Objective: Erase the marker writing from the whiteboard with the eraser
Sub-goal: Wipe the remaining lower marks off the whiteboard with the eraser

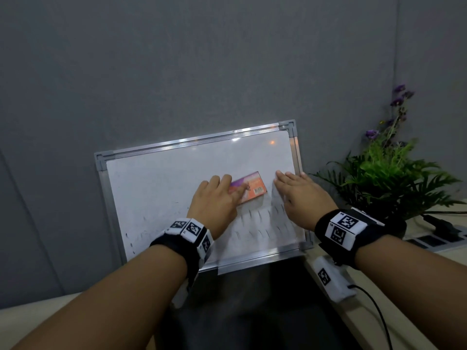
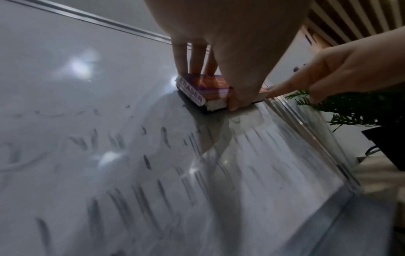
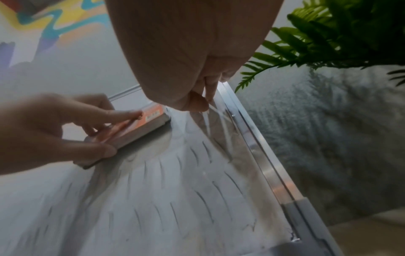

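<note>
A whiteboard (image 1: 156,188) with an aluminium frame leans against the grey wall. Smeared grey marker streaks (image 1: 257,223) cover its lower half, plain in the left wrist view (image 2: 153,190) and the right wrist view (image 3: 175,207). An orange and purple eraser (image 1: 252,189) lies flat on the board right of centre. My left hand (image 1: 227,190) grips the eraser (image 2: 206,90), fingers on its far side and thumb on its near side. My right hand (image 1: 290,183) presses flat on the board by its right frame, fingers straight, just right of the eraser (image 3: 144,126).
A potted fern with purple flowers (image 1: 386,173) stands close to the board's right edge. A power strip (image 1: 442,238) and cables lie on the beige table behind my right wrist. A dark surface (image 1: 252,299) runs below the board's bottom frame.
</note>
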Tool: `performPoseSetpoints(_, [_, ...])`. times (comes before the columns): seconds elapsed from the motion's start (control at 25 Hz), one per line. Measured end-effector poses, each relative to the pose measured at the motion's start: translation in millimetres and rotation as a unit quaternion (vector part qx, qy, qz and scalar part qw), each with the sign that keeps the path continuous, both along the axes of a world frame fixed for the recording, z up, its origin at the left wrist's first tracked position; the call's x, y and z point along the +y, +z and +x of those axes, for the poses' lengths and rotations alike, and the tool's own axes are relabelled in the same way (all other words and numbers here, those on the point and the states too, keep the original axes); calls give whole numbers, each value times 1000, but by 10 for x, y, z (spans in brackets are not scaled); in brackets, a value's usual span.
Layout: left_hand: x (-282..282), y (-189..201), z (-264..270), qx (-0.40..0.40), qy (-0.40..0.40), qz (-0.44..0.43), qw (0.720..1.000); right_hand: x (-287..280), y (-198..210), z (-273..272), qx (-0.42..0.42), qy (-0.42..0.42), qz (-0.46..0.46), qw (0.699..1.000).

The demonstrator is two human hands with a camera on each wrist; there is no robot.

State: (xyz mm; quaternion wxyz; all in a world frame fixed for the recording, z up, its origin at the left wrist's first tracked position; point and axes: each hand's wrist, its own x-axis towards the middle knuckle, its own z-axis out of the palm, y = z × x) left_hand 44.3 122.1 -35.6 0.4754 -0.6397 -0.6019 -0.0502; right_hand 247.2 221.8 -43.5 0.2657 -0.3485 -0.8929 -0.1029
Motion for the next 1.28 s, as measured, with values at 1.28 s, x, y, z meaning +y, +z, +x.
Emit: performPoseSetpoints(1.28, [327,-247,525,35,-44,-65,996,34,397,216,59,2,-188,980])
